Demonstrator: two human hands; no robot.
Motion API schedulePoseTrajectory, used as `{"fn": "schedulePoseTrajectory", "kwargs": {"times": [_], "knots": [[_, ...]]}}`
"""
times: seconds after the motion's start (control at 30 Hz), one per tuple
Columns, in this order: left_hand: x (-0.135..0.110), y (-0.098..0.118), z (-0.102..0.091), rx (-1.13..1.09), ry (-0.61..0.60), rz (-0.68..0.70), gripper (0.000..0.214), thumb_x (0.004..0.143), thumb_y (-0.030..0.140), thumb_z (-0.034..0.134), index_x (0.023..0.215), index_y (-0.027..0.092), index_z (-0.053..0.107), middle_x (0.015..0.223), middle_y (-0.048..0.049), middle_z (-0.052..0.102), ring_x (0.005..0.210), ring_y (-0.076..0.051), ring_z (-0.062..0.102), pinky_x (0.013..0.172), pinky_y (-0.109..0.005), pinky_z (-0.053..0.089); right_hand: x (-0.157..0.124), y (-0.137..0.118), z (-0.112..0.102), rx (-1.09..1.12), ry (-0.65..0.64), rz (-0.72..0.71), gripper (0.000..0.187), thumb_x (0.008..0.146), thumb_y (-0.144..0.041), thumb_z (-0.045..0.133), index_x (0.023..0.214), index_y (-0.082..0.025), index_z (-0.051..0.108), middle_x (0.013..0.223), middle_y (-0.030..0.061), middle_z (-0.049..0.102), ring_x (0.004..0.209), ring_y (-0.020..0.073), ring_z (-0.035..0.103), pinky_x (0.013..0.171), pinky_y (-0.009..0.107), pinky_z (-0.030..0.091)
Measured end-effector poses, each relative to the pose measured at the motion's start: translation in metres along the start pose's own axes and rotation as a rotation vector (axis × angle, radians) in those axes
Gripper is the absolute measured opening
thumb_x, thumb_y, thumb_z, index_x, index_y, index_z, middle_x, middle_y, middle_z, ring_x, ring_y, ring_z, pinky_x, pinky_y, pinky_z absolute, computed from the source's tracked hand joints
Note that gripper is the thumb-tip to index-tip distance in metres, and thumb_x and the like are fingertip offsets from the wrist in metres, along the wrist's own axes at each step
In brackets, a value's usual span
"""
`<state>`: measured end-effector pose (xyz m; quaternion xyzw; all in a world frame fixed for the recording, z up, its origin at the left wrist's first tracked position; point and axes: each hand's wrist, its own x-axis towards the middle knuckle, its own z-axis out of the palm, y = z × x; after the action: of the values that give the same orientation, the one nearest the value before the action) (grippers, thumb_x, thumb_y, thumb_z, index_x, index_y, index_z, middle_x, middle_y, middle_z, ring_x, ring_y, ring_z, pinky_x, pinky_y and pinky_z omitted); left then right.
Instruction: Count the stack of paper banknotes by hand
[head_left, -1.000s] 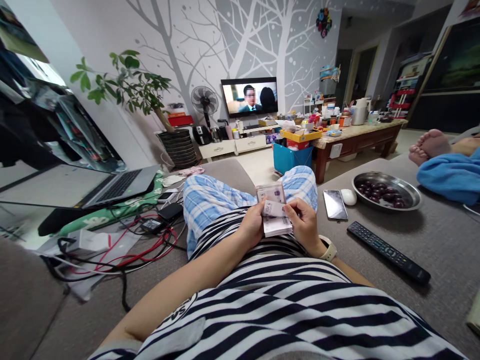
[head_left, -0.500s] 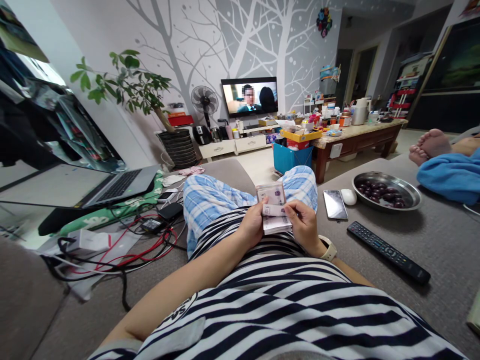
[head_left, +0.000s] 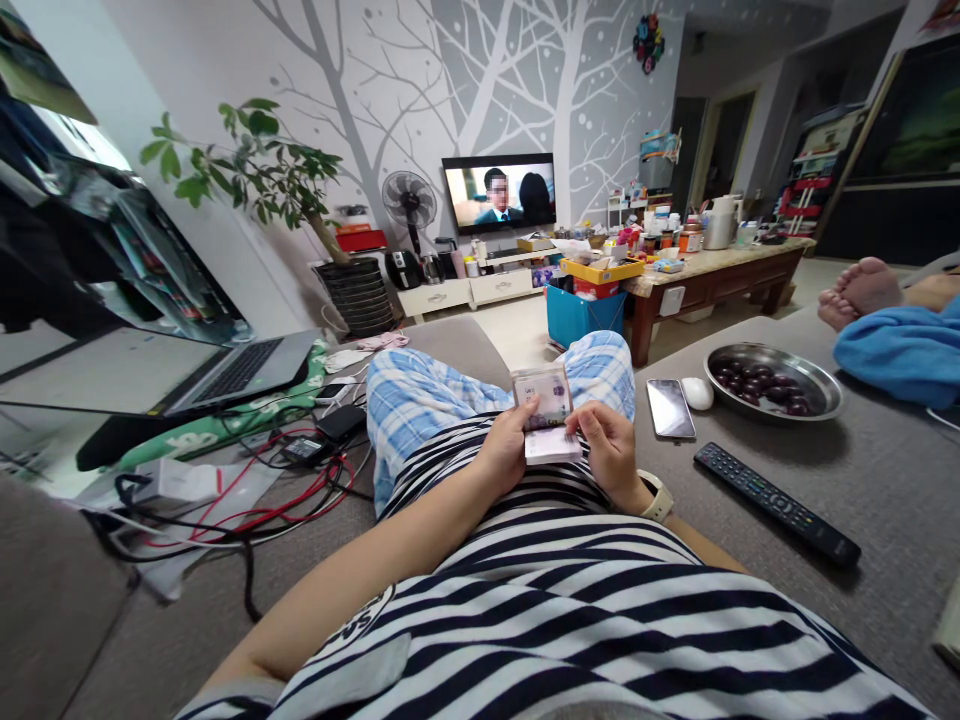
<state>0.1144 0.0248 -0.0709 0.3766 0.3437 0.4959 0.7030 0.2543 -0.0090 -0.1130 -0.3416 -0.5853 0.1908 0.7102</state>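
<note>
A thick stack of banknotes (head_left: pixel 544 418) rests on my lap over my striped shirt, its far half bent upright. My left hand (head_left: pixel 504 455) grips the stack from the left, thumb pressed on the notes. From the right, my right hand (head_left: pixel 609 445) closes on the stack's near part with fingers curled around its edge. A white watch sits on my right wrist. My knees in blue plaid trousers rise just beyond the notes.
On the grey sofa to my right lie a phone (head_left: pixel 670 408), a white mouse (head_left: pixel 697 393), a black remote (head_left: pixel 776 504) and a metal bowl of dark fruit (head_left: pixel 772 381). Another person's feet (head_left: pixel 859 288) rest at far right. A laptop (head_left: pixel 240 372) and tangled cables (head_left: pixel 247 495) lie left.
The note that was folded down toward me a second ago now stands up with the upright part of the stack. My right fingers shifted slightly along the stack's edge.
</note>
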Motion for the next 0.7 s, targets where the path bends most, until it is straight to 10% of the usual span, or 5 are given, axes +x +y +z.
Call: {"fn": "schedulePoseTrajectory", "kwargs": {"times": [0.33, 0.7], "knots": [[0.0043, -0.0059, -0.0068, 0.001, -0.016, 0.030, 0.021, 0.075, 0.017, 0.084, 0.093, 0.008, 0.078, 0.086, -0.0124, 0.081, 0.075, -0.022, 0.075, 0.085, -0.037, 0.060, 0.0065, 0.0110, 0.0006, -0.052, 0.043, 0.175, 0.034, 0.092, -0.047, 0.068, 0.071, -0.022, 0.059, 0.062, -0.0042, 0.051, 0.060, 0.0139, 0.043, 0.060, 0.029, 0.037], [0.0065, -0.0007, 0.0004, -0.118, 0.004, -0.059, 0.026, 0.100, 0.029, 0.060, 0.101, 0.009, 0.076, 0.101, -0.0146, 0.082, 0.095, -0.027, 0.079, 0.097, -0.041, 0.061, 0.0049, 0.0026, 0.0016, -0.129, 0.079, 0.064, 0.029, 0.093, -0.040, 0.067, 0.071, -0.021, 0.060, 0.062, -0.0042, 0.051, 0.059, 0.0137, 0.044, 0.060, 0.030, 0.035]]}}
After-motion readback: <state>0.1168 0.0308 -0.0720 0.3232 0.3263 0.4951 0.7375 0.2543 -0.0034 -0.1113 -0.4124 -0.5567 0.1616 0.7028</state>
